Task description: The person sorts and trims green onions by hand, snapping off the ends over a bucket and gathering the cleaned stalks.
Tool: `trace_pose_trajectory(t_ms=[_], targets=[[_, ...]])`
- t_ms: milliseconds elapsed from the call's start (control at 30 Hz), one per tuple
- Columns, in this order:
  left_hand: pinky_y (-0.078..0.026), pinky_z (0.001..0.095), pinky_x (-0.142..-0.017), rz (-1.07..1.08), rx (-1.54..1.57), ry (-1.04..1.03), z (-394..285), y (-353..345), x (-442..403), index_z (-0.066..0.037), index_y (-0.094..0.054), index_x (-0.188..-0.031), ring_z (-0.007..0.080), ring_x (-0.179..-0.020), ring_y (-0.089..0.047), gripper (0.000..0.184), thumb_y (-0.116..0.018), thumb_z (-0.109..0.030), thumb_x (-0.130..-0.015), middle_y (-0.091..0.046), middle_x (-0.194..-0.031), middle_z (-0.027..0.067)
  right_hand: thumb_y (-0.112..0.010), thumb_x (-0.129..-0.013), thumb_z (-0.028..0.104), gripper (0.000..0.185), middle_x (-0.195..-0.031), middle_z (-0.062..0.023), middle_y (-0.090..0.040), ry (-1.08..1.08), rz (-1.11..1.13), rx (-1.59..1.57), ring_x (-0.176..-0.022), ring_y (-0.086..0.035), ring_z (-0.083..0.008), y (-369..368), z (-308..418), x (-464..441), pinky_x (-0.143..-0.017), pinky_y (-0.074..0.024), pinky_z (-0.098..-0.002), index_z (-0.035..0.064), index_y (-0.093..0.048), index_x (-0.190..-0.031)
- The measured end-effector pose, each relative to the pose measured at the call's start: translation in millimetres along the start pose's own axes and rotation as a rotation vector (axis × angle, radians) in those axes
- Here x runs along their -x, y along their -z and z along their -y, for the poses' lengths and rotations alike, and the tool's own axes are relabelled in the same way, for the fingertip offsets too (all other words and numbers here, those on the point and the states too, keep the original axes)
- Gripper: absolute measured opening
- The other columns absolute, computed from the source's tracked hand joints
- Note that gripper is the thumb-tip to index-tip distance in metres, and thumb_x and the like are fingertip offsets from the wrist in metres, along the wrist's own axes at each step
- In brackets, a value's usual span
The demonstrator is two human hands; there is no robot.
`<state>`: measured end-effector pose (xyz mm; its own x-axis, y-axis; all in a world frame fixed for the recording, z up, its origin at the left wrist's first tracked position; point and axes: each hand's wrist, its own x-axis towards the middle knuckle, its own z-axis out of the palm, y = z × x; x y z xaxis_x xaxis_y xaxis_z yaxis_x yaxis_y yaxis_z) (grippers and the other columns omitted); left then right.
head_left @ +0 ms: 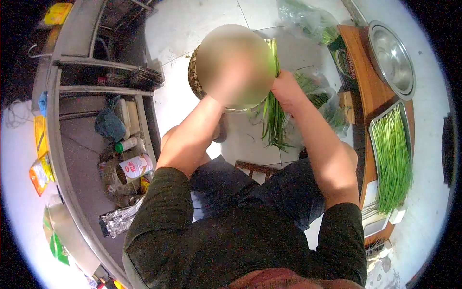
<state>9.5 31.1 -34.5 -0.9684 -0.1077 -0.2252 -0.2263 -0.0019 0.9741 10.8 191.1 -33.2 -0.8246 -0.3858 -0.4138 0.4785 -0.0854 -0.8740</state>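
My right hand [285, 91] is closed round a bunch of long green stalks [275, 120], whose pale ends point up and whose leafy tips hang down. Just left of it, a round blurred patch covers most of a basin [195, 72], leaving its dark speckled left side in sight. My left forearm reaches up into that patch. Only a faint, smeared shape of my left hand [236, 72] shows, so its fingers and anything in them cannot be made out.
At the right, a wooden bench [368, 82] bears a metal bowl [392, 58] and a tray of green stalks [392, 159]. Plastic bags of greens [332, 113] lie on the floor beside it. A metal shelf [72, 144] with a can [136, 166] and cloth [109, 123] stands left.
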Motion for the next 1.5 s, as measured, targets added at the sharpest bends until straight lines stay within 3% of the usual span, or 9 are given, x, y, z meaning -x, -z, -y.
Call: trace_pose_trajectory(t_ms=[167,267,400,533,867,1067,1367,1467,1500], targets=[[-0.031,0.0225,-0.047,-0.060,-0.031,0.033,-5,6,0,-0.006,-0.065,-0.089,0.0039,-0.051,-0.040,0.015,-0.062,-0.021,-0.092,-0.051,-0.062,-0.0054,-0.074,-0.079,0.019,0.027,-0.079,-0.0046,-0.064,-0.040,-0.078,-0.143,-0.065,-0.058,-0.0142,-4,9,7,-0.059,-0.0460,-0.0295,0.0004,-0.065,-0.096],[-0.042,0.0270,-0.065,0.324,0.180,-0.064,-20,35,5,-0.007,-0.061,-0.106,0.0103,-0.074,-0.051,0.021,-0.057,-0.024,-0.095,-0.058,-0.087,0.0016,-0.073,-0.078,0.019,0.030,-0.080,-0.0053,-0.064,-0.013,-0.094,-0.159,-0.067,-0.058,-0.0151,2,6,3,-0.060,-0.0469,-0.0306,-0.0014,-0.065,-0.098],[-0.046,0.0346,-0.095,0.312,0.015,-0.426,28,54,-14,-0.006,-0.053,-0.127,0.0182,-0.112,-0.054,0.034,-0.052,-0.024,-0.098,-0.057,-0.124,0.0082,-0.071,-0.079,0.018,0.032,-0.086,-0.0064,-0.066,0.026,-0.160,-0.005,-0.068,-0.060,-0.0158,25,-1,-10,-0.060,-0.0469,-0.0280,-0.0029,-0.064,-0.102],[-0.046,0.0339,-0.094,0.259,-0.046,-0.522,43,68,-25,-0.006,-0.053,-0.127,0.0182,-0.110,-0.055,0.033,-0.052,-0.022,-0.098,-0.058,-0.123,0.0082,-0.070,-0.080,0.017,0.030,-0.086,-0.0071,-0.067,0.112,-0.309,0.092,-0.063,-0.057,-0.0135,28,32,10,-0.057,-0.0451,-0.0262,-0.0018,-0.064,-0.102],[-0.050,0.0291,-0.080,0.343,0.080,-0.157,16,22,0,-0.005,-0.061,-0.113,0.0137,-0.093,-0.059,0.027,-0.059,-0.023,-0.093,-0.062,-0.107,0.0049,-0.073,-0.081,0.018,0.020,-0.071,-0.0009,-0.059,0.098,-0.094,0.041,-0.053,-0.049,-0.0093,13,12,0,-0.050,-0.0395,-0.0258,0.0021,-0.062,-0.086],[-0.050,0.0282,-0.072,0.275,-0.228,-0.230,5,14,5,-0.005,-0.065,-0.105,0.0122,-0.085,-0.060,0.023,-0.063,-0.022,-0.090,-0.064,-0.098,0.0039,-0.070,-0.082,0.015,0.017,-0.063,-0.0009,-0.057,0.114,-0.108,0.082,-0.054,-0.050,-0.0090,3,13,1,-0.051,-0.0388,-0.0258,0.0018,-0.060,-0.077],[-0.050,0.0287,-0.077,0.220,-0.172,-0.058,4,21,4,-0.005,-0.065,-0.108,0.0127,-0.092,-0.061,0.026,-0.064,-0.023,-0.090,-0.064,-0.104,0.0044,-0.072,-0.080,0.020,0.022,-0.063,-0.0014,-0.057,0.232,-0.152,0.412,-0.054,-0.049,-0.0089,10,-3,-11,-0.049,-0.0382,-0.0265,0.0006,-0.061,-0.079],[-0.051,0.0298,-0.080,0.345,-0.374,-0.386,33,37,-14,-0.006,-0.064,-0.113,0.0131,-0.096,-0.060,0.030,-0.064,-0.024,-0.089,-0.063,-0.109,0.0045,-0.073,-0.079,0.023,0.026,-0.062,-0.0020,-0.058,0.256,-0.144,0.469,-0.054,-0.050,-0.0090,11,-3,-9,-0.049,-0.0388,-0.0271,-0.0001,-0.061,-0.080],[-0.051,0.0299,-0.081,0.323,-0.298,-0.341,19,34,-5,-0.007,-0.063,-0.114,0.0132,-0.097,-0.060,0.031,-0.064,-0.025,-0.089,-0.063,-0.111,0.0046,-0.073,-0.079,0.023,0.026,-0.062,-0.0022,-0.058,0.256,-0.139,0.479,-0.054,-0.050,-0.0090,9,-1,-7,-0.049,-0.0390,-0.0272,-0.0002,-0.061,-0.080]])
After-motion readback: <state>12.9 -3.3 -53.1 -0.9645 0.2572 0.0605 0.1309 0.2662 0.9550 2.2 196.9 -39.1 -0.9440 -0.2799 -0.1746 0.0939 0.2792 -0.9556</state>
